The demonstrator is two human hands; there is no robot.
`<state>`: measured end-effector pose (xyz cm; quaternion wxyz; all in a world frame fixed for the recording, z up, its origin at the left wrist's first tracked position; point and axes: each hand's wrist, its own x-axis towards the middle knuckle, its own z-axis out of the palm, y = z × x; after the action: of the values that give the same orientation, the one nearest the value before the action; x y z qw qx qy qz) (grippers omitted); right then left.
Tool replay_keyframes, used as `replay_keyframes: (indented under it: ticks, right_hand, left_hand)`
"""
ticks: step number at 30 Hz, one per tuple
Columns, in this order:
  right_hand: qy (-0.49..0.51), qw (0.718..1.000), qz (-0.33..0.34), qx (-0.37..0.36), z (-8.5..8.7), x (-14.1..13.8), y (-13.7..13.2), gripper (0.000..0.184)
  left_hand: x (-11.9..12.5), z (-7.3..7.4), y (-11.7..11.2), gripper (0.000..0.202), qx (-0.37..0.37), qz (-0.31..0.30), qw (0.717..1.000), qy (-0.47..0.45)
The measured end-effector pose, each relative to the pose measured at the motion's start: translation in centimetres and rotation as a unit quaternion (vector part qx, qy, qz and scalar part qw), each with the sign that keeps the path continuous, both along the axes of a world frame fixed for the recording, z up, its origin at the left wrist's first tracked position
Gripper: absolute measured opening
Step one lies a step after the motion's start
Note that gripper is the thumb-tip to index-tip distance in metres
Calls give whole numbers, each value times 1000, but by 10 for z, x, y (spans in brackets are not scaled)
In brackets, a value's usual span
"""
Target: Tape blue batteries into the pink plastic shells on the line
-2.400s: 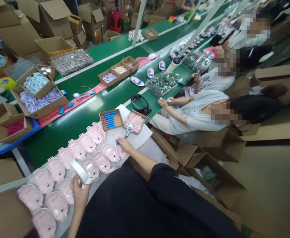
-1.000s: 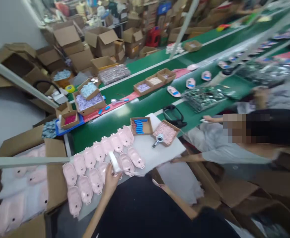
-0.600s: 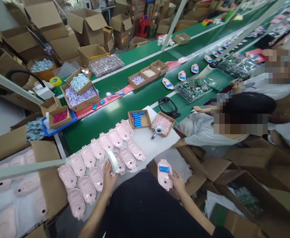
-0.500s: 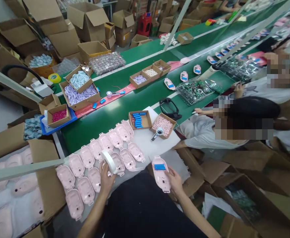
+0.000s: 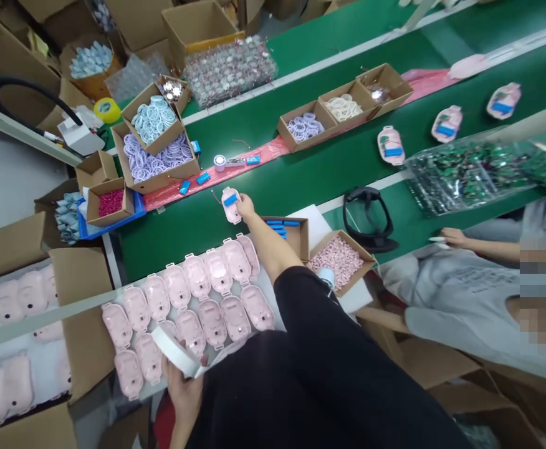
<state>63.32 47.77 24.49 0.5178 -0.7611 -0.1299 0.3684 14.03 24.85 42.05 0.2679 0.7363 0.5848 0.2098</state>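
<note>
My right hand (image 5: 245,207) is stretched far forward over the green belt. Its fingers grip the edge of a pink plastic shell (image 5: 230,209) that has a blue battery (image 5: 230,199) in it. Low and to the left, my left hand (image 5: 184,380) is closed around a roll of white tape (image 5: 176,350). The tape partly covers the pink shells beneath. Rows of open pink shells (image 5: 178,285) lie on the white-covered bench between my hands. By my right forearm, a small box (image 5: 301,240) holds several blue batteries (image 5: 277,227), partly hidden by the arm.
Boxes of purple rings (image 5: 158,159), blue rings (image 5: 151,125) and pink small parts (image 5: 338,259) stand around the green belt (image 5: 184,224). Black-framed goggles (image 5: 369,218) lie at the right, near bagged circuit boards (image 5: 469,178). A co-worker's hand (image 5: 454,238) rests nearby.
My right hand has carried the pink shell with the battery from beside my body forward and left to the belt. My left hand, with the tape roll, has moved slightly down-left. The view has shifted.
</note>
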Motion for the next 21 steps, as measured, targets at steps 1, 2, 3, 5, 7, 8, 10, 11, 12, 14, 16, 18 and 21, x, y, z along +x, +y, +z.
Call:
replay_keyframes:
  ticks: [1, 2, 3, 5, 7, 8, 10, 11, 12, 14, 16, 18, 21]
  right_hand:
    - [-42, 999, 5, 1, -4, 2, -8, 41]
    - [-100, 995, 13, 3, -6, 3, -22, 42]
    - [-165, 986, 22, 0, -8, 4, -43, 41]
    - [-270, 961, 40, -36, -11, 6, -94, 38]
    - [-309, 943, 62, -110, -13, 11, -145, 39]
    - [-320, 933, 73, -147, -14, 13, -165, 41]
    - [-342, 912, 82, -210, -16, 18, -194, 47]
    - [-353, 902, 83, -234, -17, 20, -203, 49]
    - [-362, 893, 85, -254, -17, 21, -209, 50]
    - [-376, 875, 109, -284, -18, 23, -216, 50]
    - [-376, 860, 145, -313, -18, 24, -221, 48]
    - [-368, 849, 158, -344, -18, 24, -221, 44]
    - [-329, 862, 130, -363, -13, 24, -219, 38]
  left_hand:
    - [5, 1, -1, 50, 6, 2, 1000, 9]
    - [9, 2, -2, 50, 12, 2, 1000, 16]
    - [13, 2, -2, 50, 15, 1, 1000, 21]
    - [17, 2, 0, 50, 14, -3, 1000, 20]
    - [20, 0, 3, 49, 13, -11, 1000, 10]
    - [20, -1, 5, 48, 10, -16, 1000, 5]
    - [21, -1, 8, 48, 2, -23, 1000, -1]
    - [22, 0, 9, 48, -3, -25, 1000, -1]
    - [21, 1, 10, 49, -6, -27, 1000, 1]
    - [18, 3, 11, 47, 1, -34, 999, 9]
    - [12, 4, 12, 46, 11, -55, 998, 17]
    - [4, 4, 12, 47, 21, -84, 996, 25]
    - [-7, 4, 15, 48, 56, -125, 990, 45]
